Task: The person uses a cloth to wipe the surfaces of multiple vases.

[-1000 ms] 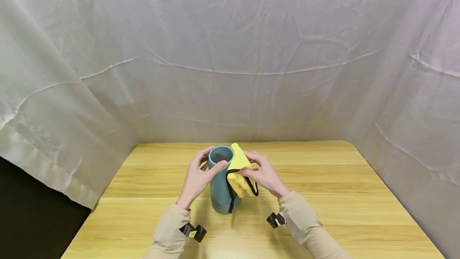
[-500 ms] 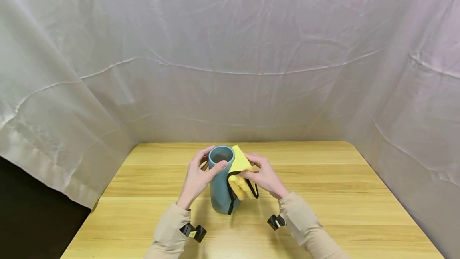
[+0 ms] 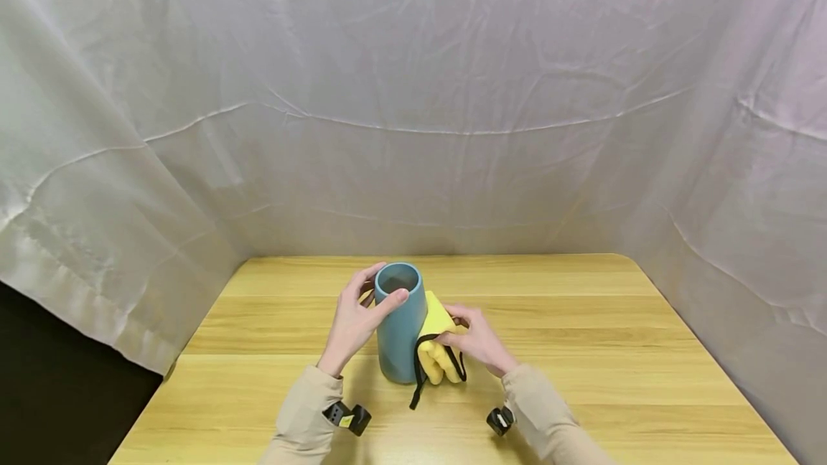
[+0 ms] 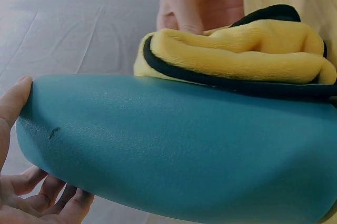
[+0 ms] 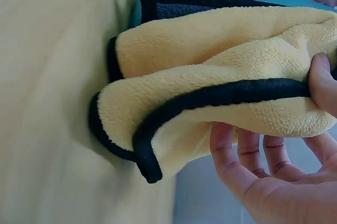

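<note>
A tall blue-green vase [image 3: 399,339] stands upright on the table, its round mouth facing up. Around its upper part curl the fingers and thumb of my left hand [image 3: 354,321]; the left wrist view shows them near the rim of the vase [image 4: 174,140]. My right hand [image 3: 479,341] pinches a folded yellow cloth [image 3: 438,320] with black edging against the vase's right side. In the right wrist view, thumb and fingers hold the cloth [image 5: 210,87] from both faces, and its folded lower end is close to the tabletop. A black strap dangles from the cloth's near corner.
The wooden table [image 3: 581,379] reaches back to a pale grey curtain [image 3: 439,92], which also hangs at both sides. Small black cameras are strapped at both wrists, the left camera [image 3: 349,417] near the table's front.
My right hand has moved down along the vase's right side, lowering the yellow cloth with it. The left hand and the vase have stayed nearly still.
</note>
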`<state>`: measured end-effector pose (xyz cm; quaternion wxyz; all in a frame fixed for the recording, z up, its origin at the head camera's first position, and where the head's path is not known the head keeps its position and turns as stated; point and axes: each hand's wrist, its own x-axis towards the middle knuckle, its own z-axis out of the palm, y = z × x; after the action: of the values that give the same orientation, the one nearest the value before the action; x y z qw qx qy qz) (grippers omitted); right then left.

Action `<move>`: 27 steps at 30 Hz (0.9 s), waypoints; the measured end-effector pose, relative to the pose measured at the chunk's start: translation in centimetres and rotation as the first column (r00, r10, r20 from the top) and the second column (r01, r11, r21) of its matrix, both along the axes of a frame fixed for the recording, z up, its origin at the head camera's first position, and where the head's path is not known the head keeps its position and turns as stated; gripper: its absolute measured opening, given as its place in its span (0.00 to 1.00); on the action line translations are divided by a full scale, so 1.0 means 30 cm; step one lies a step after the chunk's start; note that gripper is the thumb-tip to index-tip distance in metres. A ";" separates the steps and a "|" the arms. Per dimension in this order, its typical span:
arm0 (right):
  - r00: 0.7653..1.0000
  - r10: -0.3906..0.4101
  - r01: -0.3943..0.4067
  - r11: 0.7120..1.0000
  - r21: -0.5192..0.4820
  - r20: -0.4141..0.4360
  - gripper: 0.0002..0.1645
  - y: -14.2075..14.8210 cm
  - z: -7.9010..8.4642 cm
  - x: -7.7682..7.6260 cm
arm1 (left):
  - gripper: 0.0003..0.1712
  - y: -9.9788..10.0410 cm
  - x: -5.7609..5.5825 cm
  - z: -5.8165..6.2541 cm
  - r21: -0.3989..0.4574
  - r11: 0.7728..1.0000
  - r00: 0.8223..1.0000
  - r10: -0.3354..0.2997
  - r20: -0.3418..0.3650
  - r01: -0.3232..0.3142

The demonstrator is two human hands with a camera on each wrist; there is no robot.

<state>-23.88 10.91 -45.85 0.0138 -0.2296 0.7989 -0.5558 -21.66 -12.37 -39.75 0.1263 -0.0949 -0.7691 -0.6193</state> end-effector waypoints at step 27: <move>0.999 -0.026 0.027 0.999 -0.027 0.023 0.31 -0.006 -0.012 0.009 | 0.33 0.000 0.000 -0.002 -0.002 1.000 1.000 0.004 -0.016 -0.004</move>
<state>-23.60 10.73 -46.22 0.0126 -0.2129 0.7940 -0.5692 -21.65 -12.37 -39.80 0.1333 -0.0984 -0.7689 -0.6175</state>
